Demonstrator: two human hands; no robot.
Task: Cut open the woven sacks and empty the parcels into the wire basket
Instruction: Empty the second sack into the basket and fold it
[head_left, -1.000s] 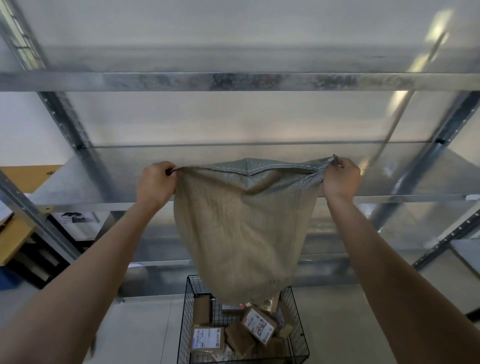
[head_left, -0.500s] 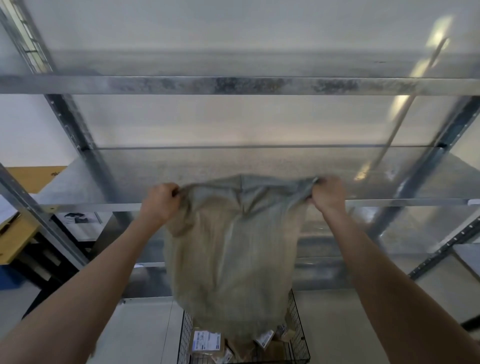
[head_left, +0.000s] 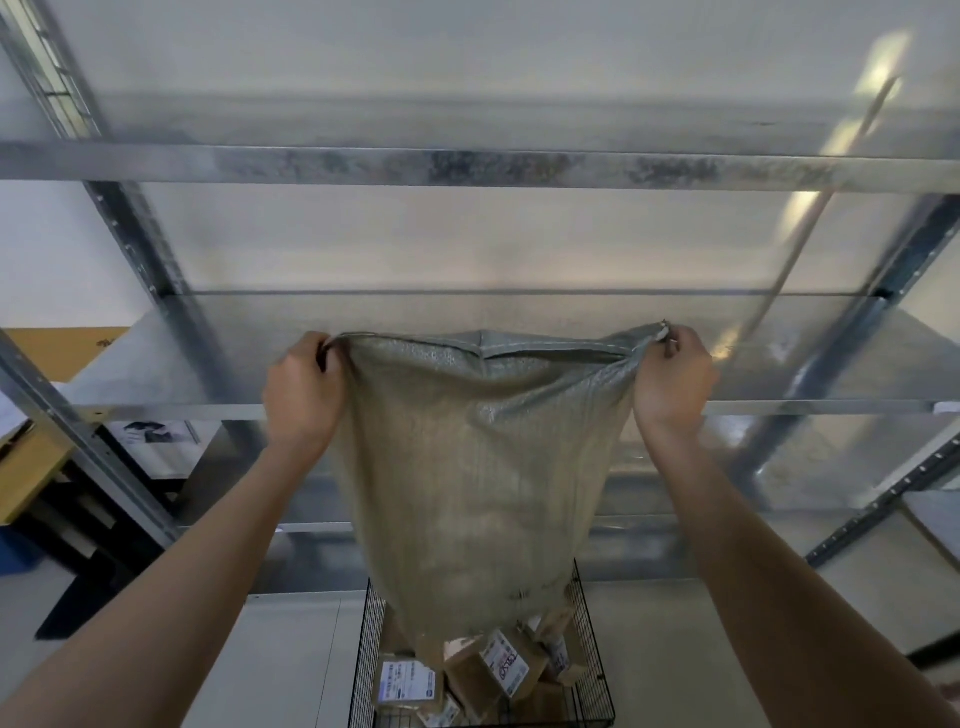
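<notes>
Partly, the woven sack (head_left: 478, 493) hides the wire basket (head_left: 590, 642) and parcels (head_left: 506, 670).

Lighting was bright and diffuse, with no hard shadows. Elongated glare streaks ran down the galvanised shelving (head_left: 467, 166) at upper right, plus a small hot spot on the middle shelf (head_left: 727, 351). The whole frame was soft, smeared worst on the top-left upright (head_left: 49, 67). Wide-angle distortion splayed the uprights at both edges. Light showed through the lower half of the sack (head_left: 467, 519). Labels on the parcels (head_left: 506, 667) were too blurred to read. The lower-left corner was dark.
</notes>
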